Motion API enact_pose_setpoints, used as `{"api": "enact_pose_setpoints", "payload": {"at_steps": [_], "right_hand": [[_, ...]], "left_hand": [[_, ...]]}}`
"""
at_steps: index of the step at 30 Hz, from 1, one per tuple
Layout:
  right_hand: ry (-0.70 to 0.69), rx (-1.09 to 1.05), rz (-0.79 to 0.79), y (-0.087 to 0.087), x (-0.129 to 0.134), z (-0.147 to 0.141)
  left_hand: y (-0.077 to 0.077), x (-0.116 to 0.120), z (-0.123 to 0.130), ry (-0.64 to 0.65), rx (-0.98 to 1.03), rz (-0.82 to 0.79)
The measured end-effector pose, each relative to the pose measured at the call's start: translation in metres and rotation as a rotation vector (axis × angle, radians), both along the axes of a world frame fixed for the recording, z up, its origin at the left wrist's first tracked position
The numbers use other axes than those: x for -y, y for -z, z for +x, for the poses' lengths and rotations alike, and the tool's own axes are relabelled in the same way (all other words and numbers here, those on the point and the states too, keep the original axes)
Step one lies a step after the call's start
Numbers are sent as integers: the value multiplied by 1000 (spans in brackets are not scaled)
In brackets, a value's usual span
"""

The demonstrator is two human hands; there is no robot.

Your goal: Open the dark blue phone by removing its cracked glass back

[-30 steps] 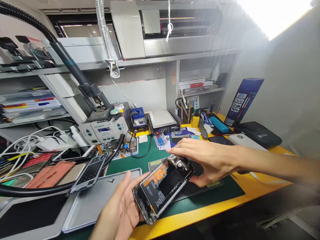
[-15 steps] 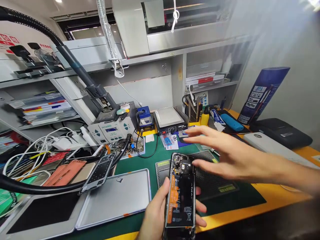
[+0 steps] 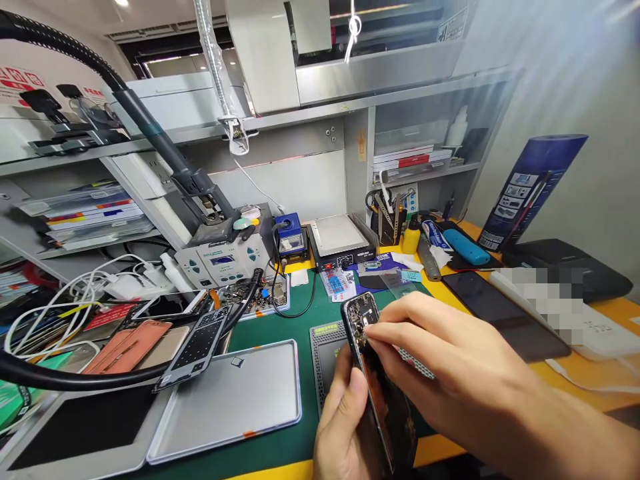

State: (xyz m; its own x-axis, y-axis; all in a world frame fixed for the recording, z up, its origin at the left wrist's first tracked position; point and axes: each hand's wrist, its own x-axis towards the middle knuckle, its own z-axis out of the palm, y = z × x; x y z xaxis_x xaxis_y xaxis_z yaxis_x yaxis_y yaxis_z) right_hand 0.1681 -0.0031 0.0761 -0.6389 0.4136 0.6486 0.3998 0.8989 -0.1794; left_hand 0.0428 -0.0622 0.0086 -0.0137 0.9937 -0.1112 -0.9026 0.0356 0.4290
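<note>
Far left: tablet (image 3: 83, 427) flat on the tabletop (image 3: 435, 450); panel (image 3: 195, 347), dotted, lies across the tray's (image 3: 230, 400) upper left corner; small chip (image 3: 237, 362) inside the tray. All unchanged from 0.5 s ago. Station (image 3: 225, 257) stands behind, also unmoved.

Centre: left hand (image 3: 340, 420) is clamped on the phone (image 3: 374, 390), thumb along its near edge. Phone is held above the perforated pad (image 3: 320, 353), camera end up and away. Change: it is now turned partly edge-on; half a second ago its open back faced the camera.

Right of centre: right hand (image 3: 465, 373), earlier spread beside the phone, now has thumb and fingertips together at the phone's camera end. Cannot tell whether a part sits between them.

Far right: black slab (image 3: 505, 313), previously covered by the right arm, now shows.
</note>
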Motion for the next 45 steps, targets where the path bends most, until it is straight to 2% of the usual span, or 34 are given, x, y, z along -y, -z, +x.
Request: {"api": "enact_pose_setpoints", "payload": {"at_steps": [4, 9, 13, 18, 20, 25, 29, 33, 37, 41, 45], "right_hand": [[-63, 110, 96, -11, 3, 0], [-79, 191, 274, -28, 6, -4], [-67, 256, 361, -37, 7, -12], [-78, 257, 474, -39, 5, -18], [-93, 252, 466, -36, 5, -16], [-113, 271, 320, -24, 0, -11], [-138, 238, 320, -19, -9, -16], [-158, 173, 299, -19, -17, -23], [-128, 114, 198, -20, -19, -23], [-109, 190, 128, -21, -15, -18], [-130, 280, 179, -23, -9, -18]], "left_hand": [[13, 1, 1, -26, 12, -40], [28, -2, 2, -57, 16, 61], [23, 0, 2, -58, -33, 57], [16, 3, 2, -156, -152, -3], [16, 2, 2, -174, -200, 7], [21, 1, -2, -138, -299, 53], [27, -1, -6, -149, -322, 91], [31, -4, -7, -149, -285, 77], [30, -3, -6, -126, -171, 50], [28, 0, -6, -124, -98, -25], [34, 0, -5, -149, -92, -9]]}}
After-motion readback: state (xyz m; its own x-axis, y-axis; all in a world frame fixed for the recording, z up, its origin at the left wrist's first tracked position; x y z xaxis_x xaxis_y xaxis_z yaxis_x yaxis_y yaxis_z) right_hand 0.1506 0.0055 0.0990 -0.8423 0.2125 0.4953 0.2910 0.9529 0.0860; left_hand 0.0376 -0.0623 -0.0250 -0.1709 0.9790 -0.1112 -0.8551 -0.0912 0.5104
